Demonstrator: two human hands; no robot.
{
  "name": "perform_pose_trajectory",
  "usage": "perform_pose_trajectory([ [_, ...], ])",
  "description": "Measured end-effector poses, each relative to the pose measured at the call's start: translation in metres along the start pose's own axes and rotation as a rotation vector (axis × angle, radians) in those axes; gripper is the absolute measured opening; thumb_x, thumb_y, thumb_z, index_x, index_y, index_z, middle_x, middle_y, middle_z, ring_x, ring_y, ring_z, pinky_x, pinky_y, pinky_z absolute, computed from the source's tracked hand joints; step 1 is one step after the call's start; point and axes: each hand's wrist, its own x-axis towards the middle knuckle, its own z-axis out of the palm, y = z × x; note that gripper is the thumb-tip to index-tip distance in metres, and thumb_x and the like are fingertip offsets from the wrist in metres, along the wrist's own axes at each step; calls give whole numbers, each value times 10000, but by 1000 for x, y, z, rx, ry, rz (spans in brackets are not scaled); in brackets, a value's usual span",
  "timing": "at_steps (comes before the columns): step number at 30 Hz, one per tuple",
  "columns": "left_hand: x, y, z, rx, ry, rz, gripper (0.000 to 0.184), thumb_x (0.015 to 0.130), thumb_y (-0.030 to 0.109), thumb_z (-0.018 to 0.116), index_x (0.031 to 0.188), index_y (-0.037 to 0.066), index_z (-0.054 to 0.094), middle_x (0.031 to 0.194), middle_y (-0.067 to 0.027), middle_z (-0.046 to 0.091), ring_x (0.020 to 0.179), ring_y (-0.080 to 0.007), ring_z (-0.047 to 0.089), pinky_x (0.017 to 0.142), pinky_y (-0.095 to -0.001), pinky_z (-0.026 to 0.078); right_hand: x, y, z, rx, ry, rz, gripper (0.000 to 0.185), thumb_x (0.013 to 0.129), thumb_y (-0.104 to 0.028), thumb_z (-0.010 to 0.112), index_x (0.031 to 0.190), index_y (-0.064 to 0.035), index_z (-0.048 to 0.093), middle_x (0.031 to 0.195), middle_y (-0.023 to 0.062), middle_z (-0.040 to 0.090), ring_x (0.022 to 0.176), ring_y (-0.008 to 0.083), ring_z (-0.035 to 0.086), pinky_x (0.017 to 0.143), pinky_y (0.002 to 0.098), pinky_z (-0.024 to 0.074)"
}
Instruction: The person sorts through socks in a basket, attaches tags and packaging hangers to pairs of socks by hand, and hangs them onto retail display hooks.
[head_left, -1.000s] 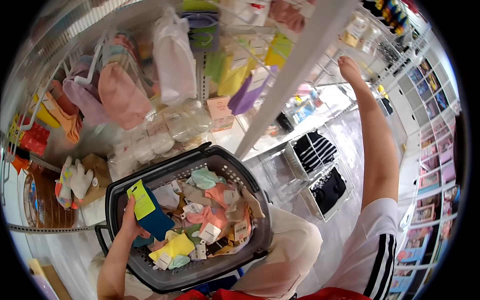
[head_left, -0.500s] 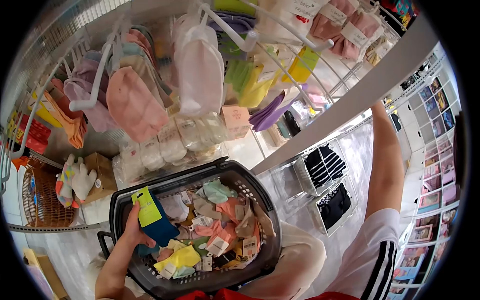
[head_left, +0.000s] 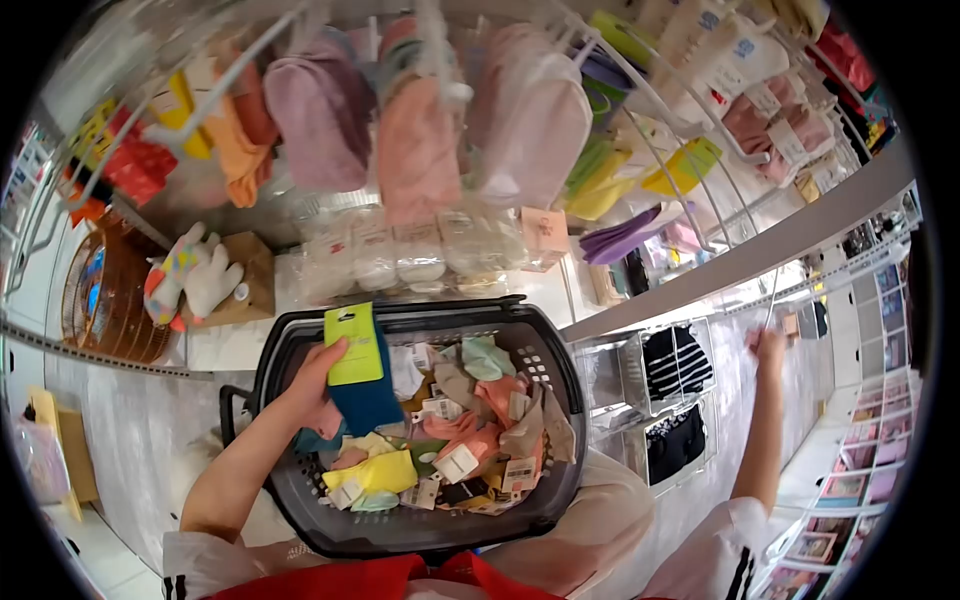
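Too blurred at the right hand (head_left: 768,345), well apart from the basket (head_left: 440,537), to tell its grip. Hard to see some fingers of the left hand (head_left: 312,388) behind dark blue socks (head_left: 364,408); pinching these by their green card (head_left: 352,350), over the basket's left side. Close at the far rim to the white shelf (head_left: 228,348); open over bare floor (head_left: 140,430) leftward.

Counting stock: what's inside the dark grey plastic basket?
The basket holds fabric items in yellow, coral, beige and mint green, several with white tags. The left hand, its teal fabric piece and lime-green card hide some; lower layers are covered.
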Motion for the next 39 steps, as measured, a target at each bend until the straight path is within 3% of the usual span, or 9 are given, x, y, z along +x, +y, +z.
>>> perform_pose_trajectory([
  [3, -6, 1, 6, -109, -38, 53, 379, 854, 297, 522, 1096, 22, 424, 996, -104, 546, 884, -182, 576, 722, -322, 505, -130, 30, 23, 359, 81, -16, 199, 892, -188, 437, 921, -8, 517, 904, 141, 614, 695, 140, 581, 557, 249, 494],
  [4, -12, 5, 11, -105, -55, 70, 376, 855, 295, 522, 1096, 23, 425, 995, -101, 547, 884, -180, 576, 724, -321, 504, -171, 42, 23, 2, 40, -324, 227, 898, -205, 433, 945, 2, 511, 938, 128, 598, 737, 132, 564, 578, 222, 480],
  [5, -18, 8, 15, -97, -76, 86, 374, 855, 293, 521, 1096, 23, 426, 995, -99, 547, 884, -179, 576, 726, -320, 503, -216, 27, 33, 452, 122, -16, 251, 908, -224, 414, 988, 2, 489, 944, 121, 585, 727, 125, 549, 593, 217, 469],
  [9, -30, 8, 15, -123, -210, 129, 384, 861, 339, 494, 1072, 19, 473, 955, -97, 578, 837, -171, 594, 700, -303, 505, -336, -11, 42, 653, 82, -127, 136, 885, -159, 470, 905, -25, 464, 899, 117, 572, 720, 151, 548, 658, 228, 473],
  [13, -51, 5, 23, -140, -217, 186, 392, 864, 350, 482, 1061, 11, 486, 936, -108, 588, 807, -182, 604, 682, -303, 510, -415, -68, 75, 753, -263, -466, 107, 813, -62, 540, 808, -40, 435, 741, 132, 552, 720, 240, 561, 702, 359, 467],
  [16, -62, 0, 22, -101, -215, 245, 381, 866, 338, 481, 1058, 8, 488, 936, -111, 588, 816, -190, 604, 690, -308, 509, -472, -116, 113, 984, -784, -680, 222, 862, -193, 501, 723, -24, 537, 862, 221, 576, 703, 298, 592, 630, 380, 506],
  [19, -76, -6, 18, -184, -265, 303, 365, 872, 327, 474, 1052, 10, 496, 941, -104, 590, 819, -180, 604, 693, -302, 506, -525, -176, 131, 1226, -1507, -612, 302, 913, -224, 377, 828, -16, 579, 1006, 230, 533, 725, 297, 597, 654, 395, 499],
  [22, -86, -8, 9, -180, -314, 364, 365, 872, 324, 473, 1066, 16, 498, 954, -95, 591, 851, -174, 596, 719, -290, 493, -597, -234, 148, 1530, -1796, -624, 257, 908, -121, 357, 846, 22, 562, 886, 189, 574, 723, 280, 578, 658, 353, 476],
  [39, -140, 21, -26, -202, -339, 518, 382, 861, 342, 478, 1073, 24, 496, 973, -87, 590, 867, -163, 584, 750, -280, 473, -671, -258, 171, 1488, -2135, -316, 212, 859, -54, 419, 704, 15, 546, 716, 135, 552, 633, 230, 539, 582, 305, 459],
])
